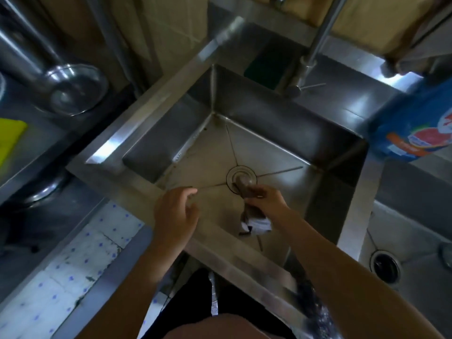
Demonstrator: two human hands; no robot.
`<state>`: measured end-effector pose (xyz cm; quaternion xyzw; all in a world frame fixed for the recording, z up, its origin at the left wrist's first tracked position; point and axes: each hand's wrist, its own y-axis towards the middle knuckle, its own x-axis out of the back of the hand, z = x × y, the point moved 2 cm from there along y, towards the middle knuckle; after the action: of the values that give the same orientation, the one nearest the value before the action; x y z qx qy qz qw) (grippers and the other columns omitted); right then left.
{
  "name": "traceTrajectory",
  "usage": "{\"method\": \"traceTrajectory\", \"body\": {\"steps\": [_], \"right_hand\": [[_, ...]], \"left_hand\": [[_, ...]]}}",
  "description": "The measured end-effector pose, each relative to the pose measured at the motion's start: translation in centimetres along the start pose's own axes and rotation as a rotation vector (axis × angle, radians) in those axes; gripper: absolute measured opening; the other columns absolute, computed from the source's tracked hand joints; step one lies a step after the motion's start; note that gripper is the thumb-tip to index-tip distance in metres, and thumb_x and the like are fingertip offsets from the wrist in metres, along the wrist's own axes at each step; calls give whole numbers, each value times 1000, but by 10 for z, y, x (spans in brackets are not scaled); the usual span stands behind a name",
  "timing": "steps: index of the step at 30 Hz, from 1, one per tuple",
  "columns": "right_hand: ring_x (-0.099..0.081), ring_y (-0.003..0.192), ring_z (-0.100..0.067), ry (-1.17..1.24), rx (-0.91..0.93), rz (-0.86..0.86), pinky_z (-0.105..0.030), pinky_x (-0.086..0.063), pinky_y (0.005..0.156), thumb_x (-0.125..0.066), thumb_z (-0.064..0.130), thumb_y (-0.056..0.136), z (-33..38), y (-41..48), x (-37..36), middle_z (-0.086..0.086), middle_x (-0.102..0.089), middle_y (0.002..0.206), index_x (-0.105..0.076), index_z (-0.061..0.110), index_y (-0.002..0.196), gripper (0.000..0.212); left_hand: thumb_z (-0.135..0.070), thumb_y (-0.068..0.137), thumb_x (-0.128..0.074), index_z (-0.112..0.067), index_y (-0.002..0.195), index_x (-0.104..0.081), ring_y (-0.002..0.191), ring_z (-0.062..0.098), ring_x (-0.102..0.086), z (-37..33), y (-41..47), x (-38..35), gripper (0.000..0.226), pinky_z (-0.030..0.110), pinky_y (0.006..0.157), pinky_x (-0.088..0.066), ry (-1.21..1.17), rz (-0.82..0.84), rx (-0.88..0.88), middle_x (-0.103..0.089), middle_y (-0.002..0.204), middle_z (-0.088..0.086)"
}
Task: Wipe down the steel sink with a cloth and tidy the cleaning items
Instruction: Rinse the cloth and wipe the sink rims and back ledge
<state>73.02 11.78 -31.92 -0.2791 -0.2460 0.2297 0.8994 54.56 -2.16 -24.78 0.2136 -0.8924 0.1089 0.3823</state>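
A square steel sink [156, 104] fills the middle of the view, with a round drain [241, 176] at its bottom. My right hand [265, 200] is down in the basin just beside the drain and grips a brown and white cloth [254, 221], which hangs bunched below the hand. My left hand [175, 211] hovers over the sink's near rim with relaxed, slightly curled fingers and holds nothing. A dark green sponge [266, 63] lies on the ledge behind the sink, next to the tap [315, 45].
A blue packet [415, 126] stands on the ledge at the right. A second basin [415, 241] with its own drain lies to the right. Steel bowls [73, 89] and a yellow item [9, 140] sit on the left counter.
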Motion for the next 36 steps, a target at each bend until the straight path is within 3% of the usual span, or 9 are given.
{"method": "traceTrajectory", "body": {"steps": [2, 4, 9, 16, 18, 21, 26, 32, 36], "right_hand": [[-58, 75, -1, -123, 43, 69, -3, -42, 56, -74, 11, 76, -5, 11, -7, 2, -63, 97, -62, 21, 112, 39], [-58, 74, -2, -228, 78, 140, -1, -38, 52, -74, 10, 76, -14, 24, -15, 0, -64, 98, -62, 19, 113, 39], [-60, 91, -16, -404, 155, 291, -19, -43, 71, -74, 9, 75, -43, 53, -37, -6, -64, 102, -62, 12, 109, 37], [-57, 106, -22, -617, 326, 369, -23, -39, 81, -75, 19, 75, -75, 88, -77, -7, -61, 116, -61, 11, 112, 41], [-52, 110, -25, -766, 424, 365, -30, -39, 85, -71, 27, 78, -83, 91, -86, -6, -56, 121, -58, 15, 117, 43], [-44, 118, -30, -1085, 726, 286, -42, -36, 91, -62, 36, 83, -86, 86, -91, -4, -47, 133, -53, 20, 126, 47], [-55, 114, -42, -1118, 1147, 361, -52, -49, 90, -76, 20, 75, -102, 75, -94, -21, -60, 122, -62, 1, 118, 49], [-56, 115, -39, -1064, 1337, 388, -52, -49, 91, -80, 13, 70, -119, 89, -94, -20, -61, 122, -60, -2, 118, 54], [-53, 118, -39, -1039, 1352, 379, -52, -50, 89, -77, 14, 73, -120, 99, -107, -18, -59, 125, -58, 0, 121, 54]], "left_hand": [[-5, 81, -57, -11, 108, -62, 100, 24, -57, 5, 1, 0, 28, 46, 97, -37, 126, -9, 72, -63, 108, 6], [-7, 82, -58, -12, 108, -62, 109, 25, -53, 7, 2, -4, 27, 45, 103, -28, 192, 1, 131, -61, 115, 6], [-30, 81, -49, -15, 113, -58, 111, 25, -51, 11, 6, -19, 37, 40, 103, -24, 434, -6, 142, -60, 118, 6], [-45, 84, -38, -13, 126, -52, 134, 26, -31, 19, 10, -30, 54, 41, 109, -18, 626, 35, 211, -44, 140, 10], [-43, 81, -40, -11, 122, -55, 134, 27, -32, 20, 9, -31, 54, 41, 108, -20, 608, -4, 218, -46, 138, 11], [-35, 79, -45, -4, 110, -62, 128, 32, -43, 18, 7, -31, 47, 44, 103, -30, 608, -81, 177, -55, 129, 17], [-23, 78, -55, -3, 101, -65, 123, 32, -49, 18, 6, -32, 32, 44, 99, -34, 622, -181, 123, -61, 119, 18], [-20, 78, -55, -5, 99, -65, 123, 31, -49, 19, 5, -32, 28, 42, 97, -33, 646, -197, 92, -64, 114, 14], [-19, 81, -52, -7, 97, -64, 123, 31, -48, 22, 5, -32, 24, 40, 98, -31, 665, -190, 88, -65, 108, 11]]}}
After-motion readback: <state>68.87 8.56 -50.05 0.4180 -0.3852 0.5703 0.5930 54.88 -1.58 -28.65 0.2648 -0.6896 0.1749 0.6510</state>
